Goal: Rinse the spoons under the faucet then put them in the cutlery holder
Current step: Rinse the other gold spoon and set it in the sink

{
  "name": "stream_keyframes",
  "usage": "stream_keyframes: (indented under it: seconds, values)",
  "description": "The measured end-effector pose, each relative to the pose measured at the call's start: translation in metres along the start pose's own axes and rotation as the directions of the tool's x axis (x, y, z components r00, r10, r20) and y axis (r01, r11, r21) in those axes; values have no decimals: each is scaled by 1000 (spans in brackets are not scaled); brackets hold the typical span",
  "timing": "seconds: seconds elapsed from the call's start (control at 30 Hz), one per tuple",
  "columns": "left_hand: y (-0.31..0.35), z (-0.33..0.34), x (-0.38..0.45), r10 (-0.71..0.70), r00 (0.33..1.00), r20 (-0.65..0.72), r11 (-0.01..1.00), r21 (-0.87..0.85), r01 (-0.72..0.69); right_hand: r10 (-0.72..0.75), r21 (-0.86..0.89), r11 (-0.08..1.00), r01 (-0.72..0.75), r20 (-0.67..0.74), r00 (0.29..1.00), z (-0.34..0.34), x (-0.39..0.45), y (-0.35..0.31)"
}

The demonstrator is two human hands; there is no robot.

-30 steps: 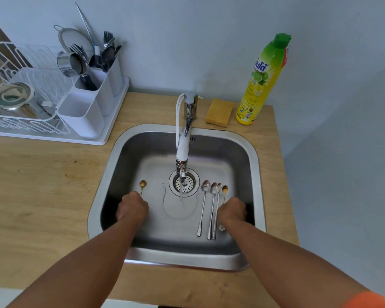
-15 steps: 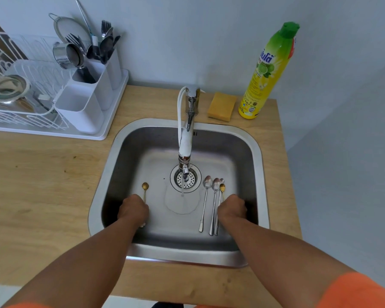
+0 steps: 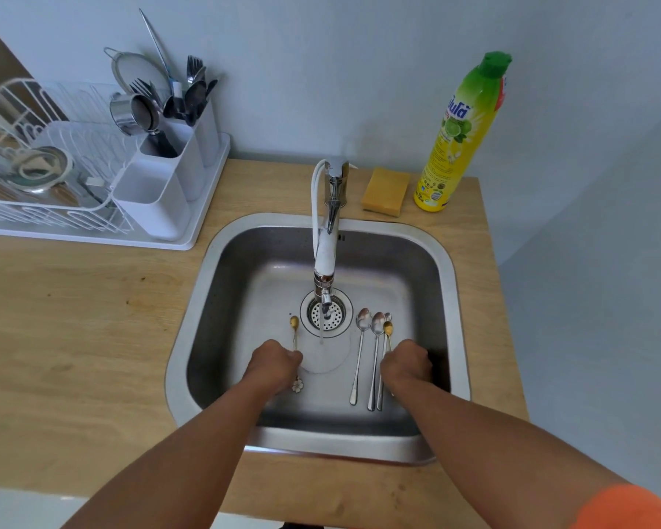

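Note:
My left hand (image 3: 275, 364) grips the handle of a small gold spoon (image 3: 294, 322), just left of the drain; its flower-shaped end sticks out below my fist. My right hand (image 3: 407, 362) is curled on the handle of a second gold spoon (image 3: 387, 329) at the right of the sink (image 3: 191, 299). Three silver spoons (image 3: 360, 349) lie side by side on the sink floor, just left of my right hand. A thin stream of water runs from the faucet (image 3: 326, 246) between my hands. The white cutlery holder (image 3: 161, 192) stands at the back left, with forks and spoons in its rear compartments.
A white dish rack (image 3: 35, 177) with bowls and a metal cup sits left of the holder. A yellow sponge (image 3: 384, 190) and a green-and-yellow dish soap bottle (image 3: 462, 135) stand behind the sink on the wooden counter (image 3: 73, 318).
My left hand has carried its gold spoon to the right, closer to the water stream. My right hand has stayed on its spoon's handle. The silver spoons have not moved.

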State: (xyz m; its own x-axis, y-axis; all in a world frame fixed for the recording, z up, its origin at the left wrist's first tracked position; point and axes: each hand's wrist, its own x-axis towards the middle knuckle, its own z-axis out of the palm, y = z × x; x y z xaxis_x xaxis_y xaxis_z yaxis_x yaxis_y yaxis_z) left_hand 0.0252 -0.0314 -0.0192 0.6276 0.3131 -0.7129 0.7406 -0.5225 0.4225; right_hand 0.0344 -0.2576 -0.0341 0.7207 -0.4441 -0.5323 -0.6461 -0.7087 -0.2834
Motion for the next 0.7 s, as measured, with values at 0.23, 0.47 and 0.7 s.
stream_keyframes:
  seconds: [0.23, 0.47, 0.7]
  values:
    - [5, 3, -7, 47, 999, 20, 999, 0, -47, 27, -9, 1000, -26, 19, 999, -1, 1, -2]
    - [8, 8, -11, 122, 992, 26, 993, -11, -121, 48, 12, 999, -48, 28, 998, -6, -2, -4]
    - [9, 15, -16, 190, 981, 33, 982, 4, -190, -256, 11, 967, 256, -23, 966, -2, -22, -29]
